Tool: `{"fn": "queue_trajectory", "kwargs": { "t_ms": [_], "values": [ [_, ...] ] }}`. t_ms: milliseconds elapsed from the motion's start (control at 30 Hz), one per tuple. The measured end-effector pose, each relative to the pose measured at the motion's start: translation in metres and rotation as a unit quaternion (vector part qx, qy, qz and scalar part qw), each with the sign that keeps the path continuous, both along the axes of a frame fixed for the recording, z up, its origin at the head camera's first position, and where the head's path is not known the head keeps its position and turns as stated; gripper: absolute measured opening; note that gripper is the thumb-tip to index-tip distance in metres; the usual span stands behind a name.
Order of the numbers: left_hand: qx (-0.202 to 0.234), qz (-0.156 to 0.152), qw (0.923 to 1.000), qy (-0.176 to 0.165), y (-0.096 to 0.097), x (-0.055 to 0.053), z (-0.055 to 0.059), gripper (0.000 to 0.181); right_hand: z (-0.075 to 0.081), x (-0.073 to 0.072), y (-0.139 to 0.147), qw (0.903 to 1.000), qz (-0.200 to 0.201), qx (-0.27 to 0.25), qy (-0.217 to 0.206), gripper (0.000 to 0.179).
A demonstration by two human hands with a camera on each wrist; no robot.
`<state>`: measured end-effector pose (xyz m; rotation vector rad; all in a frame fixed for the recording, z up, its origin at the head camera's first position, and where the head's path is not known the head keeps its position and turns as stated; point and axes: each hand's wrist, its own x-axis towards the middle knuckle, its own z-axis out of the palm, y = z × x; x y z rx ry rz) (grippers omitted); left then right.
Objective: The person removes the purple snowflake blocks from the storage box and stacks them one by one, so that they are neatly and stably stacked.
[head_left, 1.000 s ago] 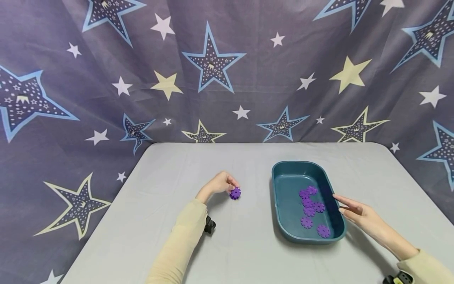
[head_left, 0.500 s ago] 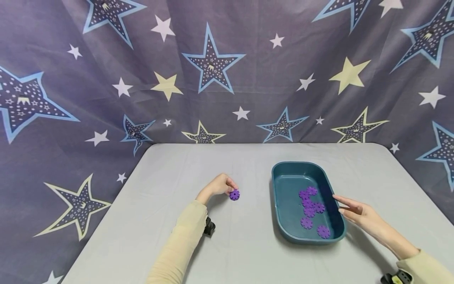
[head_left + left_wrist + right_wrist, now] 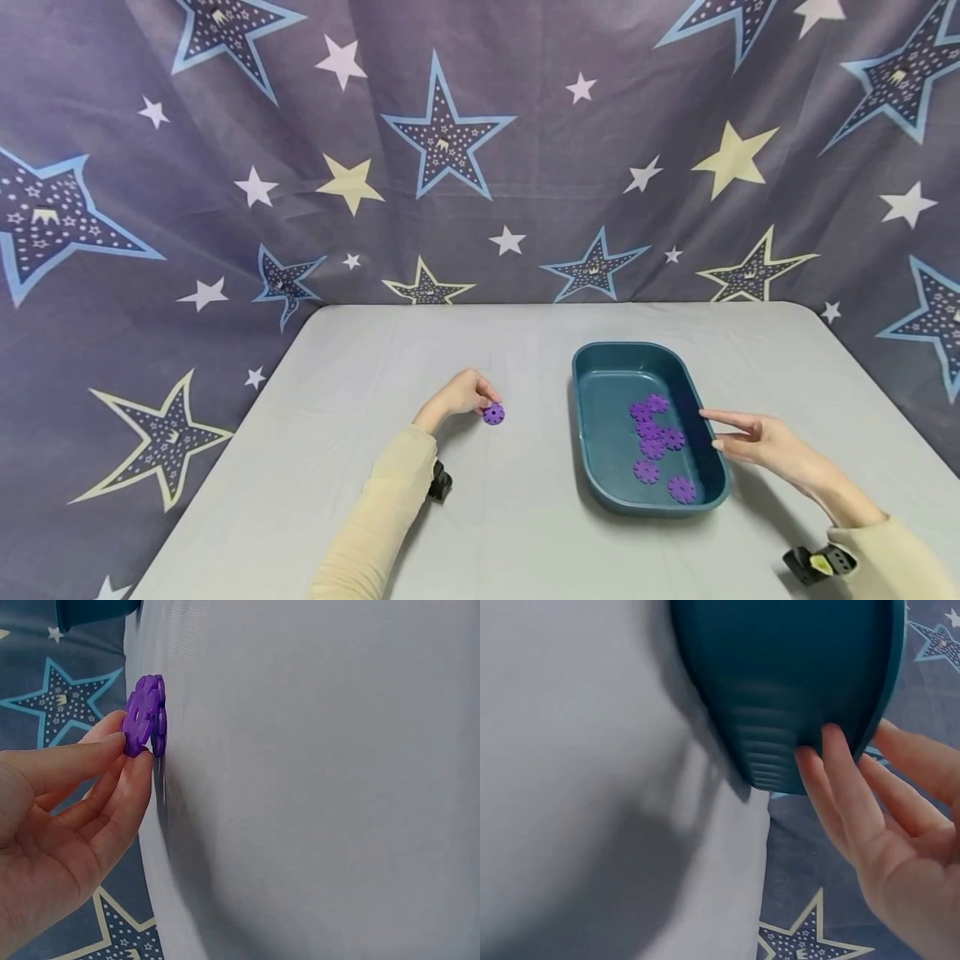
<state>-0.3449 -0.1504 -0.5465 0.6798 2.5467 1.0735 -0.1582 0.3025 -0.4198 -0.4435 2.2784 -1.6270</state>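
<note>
My left hand [image 3: 459,395] is left of centre, just above the table. Its thumb and fingers pinch a purple notched plastic disc [image 3: 493,413] by the edge. In the left wrist view, a second notched disc [image 3: 159,720] shows right behind the pinched one, on the table side. A deep teal tray [image 3: 588,467] stands to the right with several purple notched discs [image 3: 647,472] on its floor, some overlapping. My right hand [image 3: 776,450] is at the tray's right side. Its extended fingers [image 3: 847,784] touch the outer wall near the rim, as the right wrist view shows.
A pale grey cloth covers the table [image 3: 420,542], whose far edge meets a dark curtain [image 3: 510,175] printed with stars. Black cameras are strapped to both wrists. Bare table lies between the left hand and the tray.
The pinched disc and my left hand have come slightly nearer to me. My right wrist has shifted a little to the left and away from me, its fingertips still at the tray.
</note>
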Motion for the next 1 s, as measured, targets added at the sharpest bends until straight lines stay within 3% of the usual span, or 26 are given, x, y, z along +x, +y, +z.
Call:
{"fn": "queue_trajectory", "kwargs": {
  "t_ms": [67, 133, 200, 300, 433, 533, 633, 1000],
  "values": [
    [-0.009, 0.011, 0.9999, -0.005, -0.003, -0.011, -0.017, 0.012, 0.001, -0.001, 0.001, 1.0000, 0.008, 0.002, 0.001, 0.041],
    [-0.002, 0.014, 0.9999, -0.007, -0.008, -0.028, -0.042, 0.013, 0.002, -0.002, 0.002, 0.9999, 0.011, 0.002, -0.002, 0.041],
    [0.013, 0.007, 0.9999, 0.003, -0.015, -0.049, -0.076, 0.015, 0.002, -0.002, 0.002, 0.9999, 0.012, -0.001, -0.003, 0.040],
    [0.012, 0.014, 0.9998, -0.009, -0.021, -0.072, -0.109, 0.016, 0.001, -0.002, 0.002, 0.9999, 0.013, -0.006, -0.004, 0.040],
    [-0.002, 0.023, 0.9997, -0.004, -0.024, -0.090, -0.137, 0.019, 0.000, -0.002, 0.002, 0.9998, 0.014, -0.010, -0.001, 0.040],
    [-0.005, 0.028, 0.9996, 0.000, -0.025, -0.095, -0.147, 0.019, -0.001, -0.003, 0.002, 0.9999, 0.013, -0.005, 0.003, 0.040],
    [-0.010, 0.031, 0.9994, 0.006, -0.025, -0.094, -0.147, 0.019, -0.002, -0.004, 0.003, 0.9999, 0.013, 0.001, 0.006, 0.039],
    [-0.002, 0.036, 0.9994, -0.001, -0.019, -0.069, -0.113, 0.021, -0.002, -0.005, 0.003, 0.9999, 0.015, 0.001, 0.002, 0.041]
  ]
}}
